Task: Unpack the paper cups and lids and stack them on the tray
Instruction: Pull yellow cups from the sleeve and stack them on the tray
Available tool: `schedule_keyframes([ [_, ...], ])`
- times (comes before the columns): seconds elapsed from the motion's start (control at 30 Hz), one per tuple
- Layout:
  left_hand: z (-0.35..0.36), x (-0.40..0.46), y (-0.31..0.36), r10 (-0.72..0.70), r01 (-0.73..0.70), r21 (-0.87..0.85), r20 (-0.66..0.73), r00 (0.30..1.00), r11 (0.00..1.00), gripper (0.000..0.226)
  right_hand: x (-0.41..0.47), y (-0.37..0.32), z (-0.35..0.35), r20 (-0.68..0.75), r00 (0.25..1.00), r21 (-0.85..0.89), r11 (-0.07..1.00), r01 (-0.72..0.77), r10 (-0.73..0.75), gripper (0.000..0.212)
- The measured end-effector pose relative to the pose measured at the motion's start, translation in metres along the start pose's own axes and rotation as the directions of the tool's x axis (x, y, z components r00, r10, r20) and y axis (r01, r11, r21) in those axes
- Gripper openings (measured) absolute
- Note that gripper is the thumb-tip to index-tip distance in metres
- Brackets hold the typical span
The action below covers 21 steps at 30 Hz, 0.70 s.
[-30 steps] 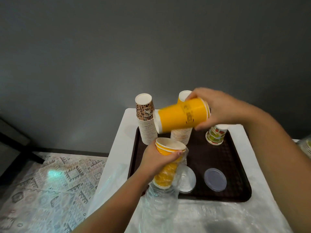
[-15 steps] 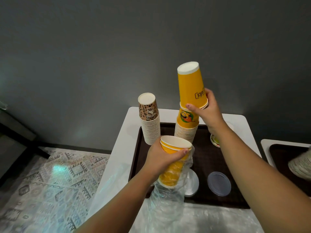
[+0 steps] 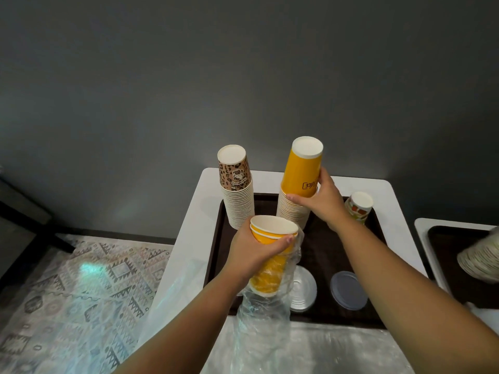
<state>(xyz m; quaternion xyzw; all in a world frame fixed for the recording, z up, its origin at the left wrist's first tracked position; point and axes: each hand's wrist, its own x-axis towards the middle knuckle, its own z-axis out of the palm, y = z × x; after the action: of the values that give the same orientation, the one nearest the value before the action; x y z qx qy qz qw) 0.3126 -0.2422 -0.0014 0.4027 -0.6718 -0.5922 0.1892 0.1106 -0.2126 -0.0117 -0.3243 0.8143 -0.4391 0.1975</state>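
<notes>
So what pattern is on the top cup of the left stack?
Brown leopard print on the top cup, in the head view.

You can't see where the blurred pale cup stack (image 3: 483,259) at the right edge ends, and your right hand (image 3: 321,199) hides the yellow cup's (image 3: 302,171) rim

Two bare forearms in view, entering from bottom edge. No sleeves visible up to frame edge. Left hand (image 3: 253,251) bare: no glove, ring, watch or band seen. Right hand (image 3: 322,201) likewise bare. One left fingernail visible, short, unpainted. Rest of body outside head view.
</notes>
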Motion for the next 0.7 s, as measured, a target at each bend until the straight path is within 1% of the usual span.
schedule_keyframes([
  [0.03, 0.000, 0.001, -0.001, 0.002, -0.002, 0.001, 0.000, 1.000, 1.000, 0.069, -0.006, -0.003, -0.004, -0.075, 0.997, 0.016, 1.000, 0.021, -0.020, 0.091],
  [0.07, -0.001, 0.002, -0.002, 0.003, -0.003, 0.006, -0.002, 1.000, 1.000, 0.071, -0.013, -0.006, -0.009, -0.185, 0.980, 0.038, 0.996, 0.085, -0.077, 0.086],
  [0.1, -0.001, 0.003, -0.002, 0.003, -0.003, 0.012, -0.002, 1.000, 1.000, 0.072, -0.023, -0.009, -0.013, -0.292, 0.940, 0.033, 0.981, 0.192, -0.175, 0.080],
  [0.13, -0.002, 0.004, -0.003, 0.002, -0.002, 0.017, 0.001, 1.000, 1.000, 0.070, -0.033, -0.014, -0.016, -0.358, 0.885, -0.009, 0.949, 0.314, -0.297, 0.073],
  [0.17, -0.002, 0.005, -0.004, 0.009, -0.009, 0.024, 0.007, 1.000, 1.000, 0.068, -0.044, -0.019, -0.018, -0.349, 0.840, -0.051, 0.903, 0.426, -0.416, 0.066],
  [0.2, -0.002, 0.005, -0.005, 0.021, -0.021, 0.033, 0.017, 1.000, 0.999, 0.065, -0.052, -0.025, -0.020, -0.260, 0.824, -0.062, 0.860, 0.506, -0.504, 0.061],
  [0.23, -0.002, 0.005, -0.006, 0.034, -0.035, 0.038, 0.030, 0.999, 0.999, 0.064, -0.059, -0.032, -0.020, -0.105, 0.833, -0.044, 0.839, 0.542, -0.543, 0.058],
  [0.27, -0.001, 0.005, -0.006, 0.051, -0.052, 0.044, 0.044, 0.998, 0.998, 0.067, -0.065, -0.040, -0.020, 0.095, 0.844, -0.038, 0.846, 0.532, -0.527, 0.058],
  [0.3, 0.000, 0.005, -0.006, 0.073, -0.076, 0.059, 0.055, 0.996, 0.995, 0.073, -0.068, -0.046, -0.019, 0.309, 0.829, -0.056, 0.861, 0.505, -0.466, 0.062],
  [0.33, 0.002, 0.005, -0.005, 0.100, -0.105, 0.084, 0.070, 0.993, 0.991, 0.081, -0.069, -0.050, -0.018, 0.482, 0.783, -0.091, 0.867, 0.490, -0.392, 0.068],
  [0.37, 0.003, 0.006, -0.005, 0.130, -0.140, 0.110, 0.090, 0.987, 0.984, 0.087, -0.069, -0.052, -0.016, 0.588, 0.736, -0.125, 0.861, 0.493, -0.336, 0.073],
  [0.4, 0.004, 0.006, -0.005, 0.154, -0.169, 0.135, 0.112, 0.982, 0.976, 0.090, -0.068, -0.052, -0.015, 0.638, 0.705, -0.151, 0.847, 0.510, -0.310, 0.076],
  [0.43, 0.005, 0.005, -0.004, 0.169, -0.189, 0.157, 0.131, 0.977, 0.969, 0.092, -0.067, -0.052, -0.014, 0.657, 0.692, -0.173, 0.833, 0.525, -0.300, 0.075],
  [0.5, 0.005, 0.004, -0.004, 0.160, -0.186, 0.164, 0.158, 0.974, 0.969, 0.093, -0.065, -0.053, -0.015, 0.670, 0.688, -0.202, 0.823, 0.531, -0.279, 0.067],
  [0.57, 0.004, 0.004, -0.007, 0.121, -0.154, 0.165, 0.192, 0.974, 0.974, 0.092, -0.064, -0.055, -0.020, 0.665, 0.696, -0.199, 0.833, 0.516, -0.271, 0.057],
  [0.7, 0.002, -0.001, -0.010, 0.050, -0.097, 0.176, 0.255, 0.966, 0.980, 0.089, -0.057, -0.060, -0.037, 0.581, 0.753, -0.115, 0.884, 0.453, -0.310, 0.043],
])
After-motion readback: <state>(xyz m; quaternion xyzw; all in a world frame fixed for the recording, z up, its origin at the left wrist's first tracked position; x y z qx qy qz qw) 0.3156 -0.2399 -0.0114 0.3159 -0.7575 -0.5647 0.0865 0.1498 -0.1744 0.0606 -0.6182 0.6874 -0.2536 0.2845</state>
